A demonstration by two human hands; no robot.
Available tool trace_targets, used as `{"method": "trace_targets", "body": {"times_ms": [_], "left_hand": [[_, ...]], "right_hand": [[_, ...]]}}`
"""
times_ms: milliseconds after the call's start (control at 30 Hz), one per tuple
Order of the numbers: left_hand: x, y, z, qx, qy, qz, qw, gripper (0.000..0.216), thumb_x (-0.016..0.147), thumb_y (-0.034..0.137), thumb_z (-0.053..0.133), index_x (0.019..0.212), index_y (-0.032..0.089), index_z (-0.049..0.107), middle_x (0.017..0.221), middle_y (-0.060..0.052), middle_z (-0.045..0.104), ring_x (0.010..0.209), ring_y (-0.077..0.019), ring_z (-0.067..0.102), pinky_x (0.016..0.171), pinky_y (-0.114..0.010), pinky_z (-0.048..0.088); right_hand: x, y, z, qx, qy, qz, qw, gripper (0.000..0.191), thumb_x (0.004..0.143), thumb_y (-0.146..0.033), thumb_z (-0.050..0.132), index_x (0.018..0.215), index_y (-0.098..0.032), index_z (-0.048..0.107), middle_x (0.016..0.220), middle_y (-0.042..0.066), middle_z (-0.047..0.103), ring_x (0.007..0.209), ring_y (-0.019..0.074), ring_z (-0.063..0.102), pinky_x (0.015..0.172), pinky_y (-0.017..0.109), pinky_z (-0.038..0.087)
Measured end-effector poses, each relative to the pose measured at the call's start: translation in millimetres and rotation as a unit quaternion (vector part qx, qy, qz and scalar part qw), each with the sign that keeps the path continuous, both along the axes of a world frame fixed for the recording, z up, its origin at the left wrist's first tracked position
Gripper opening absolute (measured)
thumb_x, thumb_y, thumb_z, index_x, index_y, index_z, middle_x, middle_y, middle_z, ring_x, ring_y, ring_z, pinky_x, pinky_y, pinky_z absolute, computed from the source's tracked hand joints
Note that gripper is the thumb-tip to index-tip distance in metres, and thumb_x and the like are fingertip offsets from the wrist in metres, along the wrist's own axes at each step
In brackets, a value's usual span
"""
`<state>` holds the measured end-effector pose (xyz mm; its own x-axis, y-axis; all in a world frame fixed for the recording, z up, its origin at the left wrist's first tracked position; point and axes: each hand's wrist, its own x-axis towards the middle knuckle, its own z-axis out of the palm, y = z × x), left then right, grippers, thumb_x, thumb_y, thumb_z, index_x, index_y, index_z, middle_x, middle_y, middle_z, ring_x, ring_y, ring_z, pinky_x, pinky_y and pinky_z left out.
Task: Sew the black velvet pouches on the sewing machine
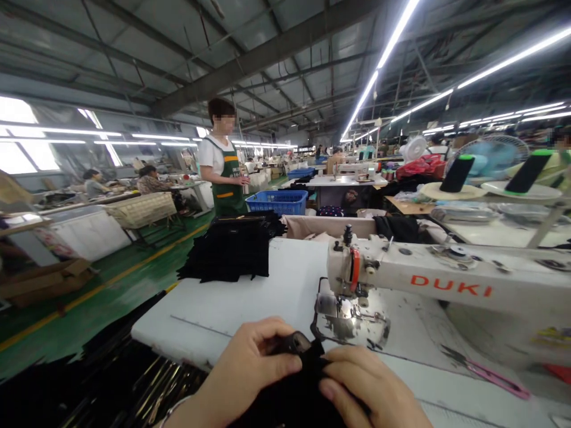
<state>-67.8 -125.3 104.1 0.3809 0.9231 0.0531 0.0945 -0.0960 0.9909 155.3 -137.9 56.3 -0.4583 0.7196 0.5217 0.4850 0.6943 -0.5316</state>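
Black fabric point(292, 395) hangs between my two hands at the front edge of the sewing table. My left hand point(252, 362) is closed on it, thumb and fingers pinching a rolled, tube-like part near the top. From the other side my right hand point(366, 386) grips the same fabric, its fingers bent over the edge. Just beyond the hands is the metal needle plate and presser foot area point(352, 321) of a white sewing machine point(446, 279). A stack of black fabric pieces point(227, 249) lies at the table's far left corner.
Pink-handled thread snips point(497, 378) lie on the right of the table point(214, 309). Black thread cones point(457, 172) stand behind the machine. Dark fabric pieces point(53, 386) are piled low at left. A co-worker in a green apron point(227, 178) stands beyond, near a blue basket point(279, 203).
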Motion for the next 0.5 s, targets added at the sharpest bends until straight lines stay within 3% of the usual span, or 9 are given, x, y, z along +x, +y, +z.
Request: {"method": "trace_targets", "body": {"times_ms": [200, 500], "left_hand": [[4, -2, -2.1, -0.086, -0.105, -0.038, 0.99, 0.026, 0.077, 0.03, 0.078, 0.096, 0.013, 0.072, 0.093, -0.006, 0.069, 0.088, -0.0175, 0.06, 0.082, -0.026, 0.046], [7, -4, -3.7, -0.076, -0.084, 0.046, 0.992, 0.026, 0.069, 0.024, 0.085, 0.09, 0.016, 0.071, 0.086, -0.002, 0.069, 0.081, -0.0129, 0.061, 0.076, -0.02, 0.047]], "right_hand": [[6, -7, 16.4, 0.009, 0.039, -0.071, 0.997, 0.009, 0.09, -0.021, 0.061, 0.088, -0.027, 0.066, 0.101, -0.001, 0.07, 0.093, 0.0186, 0.066, 0.079, 0.031, 0.056], [13, -11, 20.6, -0.023, -0.001, -0.08, 0.997, 0.009, 0.091, -0.021, 0.059, 0.088, -0.028, 0.065, 0.103, -0.001, 0.069, 0.096, 0.0194, 0.065, 0.084, 0.034, 0.054]]}}
